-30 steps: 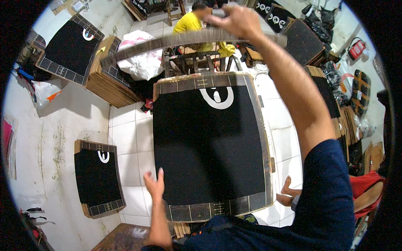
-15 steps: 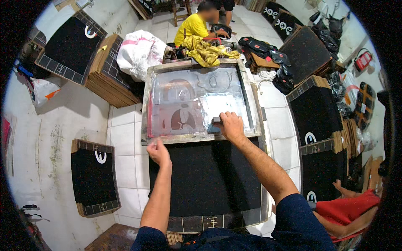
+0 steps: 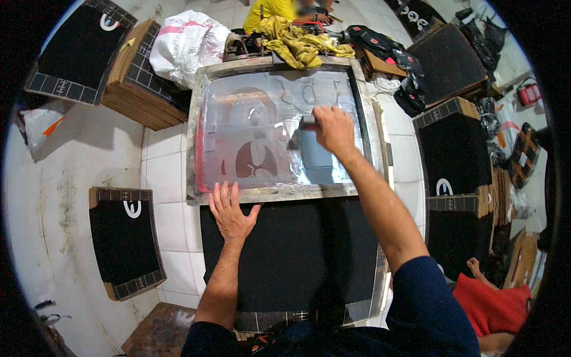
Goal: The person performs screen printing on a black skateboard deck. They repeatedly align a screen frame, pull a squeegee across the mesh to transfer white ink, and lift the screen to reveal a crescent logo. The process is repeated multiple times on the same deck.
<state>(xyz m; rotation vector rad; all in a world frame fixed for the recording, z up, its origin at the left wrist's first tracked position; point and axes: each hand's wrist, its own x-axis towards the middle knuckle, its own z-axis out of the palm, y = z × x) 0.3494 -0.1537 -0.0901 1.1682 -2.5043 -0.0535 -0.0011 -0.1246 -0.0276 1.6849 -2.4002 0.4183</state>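
A wooden-framed printing screen (image 3: pixel 279 193) lies over the far part of a board covered in black cloth (image 3: pixel 273 256). Cut-out shapes and a glossy patch show on its mesh (image 3: pixel 244 131). My right hand (image 3: pixel 335 128) is wrapped round a dark squeegee (image 3: pixel 307 122) over the right half of the mesh; most of the squeegee is hidden by the hand and partly blurred. At the screen's near left corner my left hand (image 3: pixel 233 211) is spread, fingertips on the frame's near rail and palm above the black cloth.
Yellow cloth (image 3: pixel 294 41) lies beyond the screen, near a white sack (image 3: pixel 190 44). Stacked boards (image 3: pixel 134 89) stand at the left, and more black-covered boards (image 3: pixel 455 154) at the right. A person in yellow (image 3: pixel 267 12) sits beyond; another in red (image 3: pixel 493 300) is lower right.
My right hand has moved away from me over the mesh with the squeegee. My left hand has gone from curled beside the corner to spread on the frame. The view has shifted slightly.
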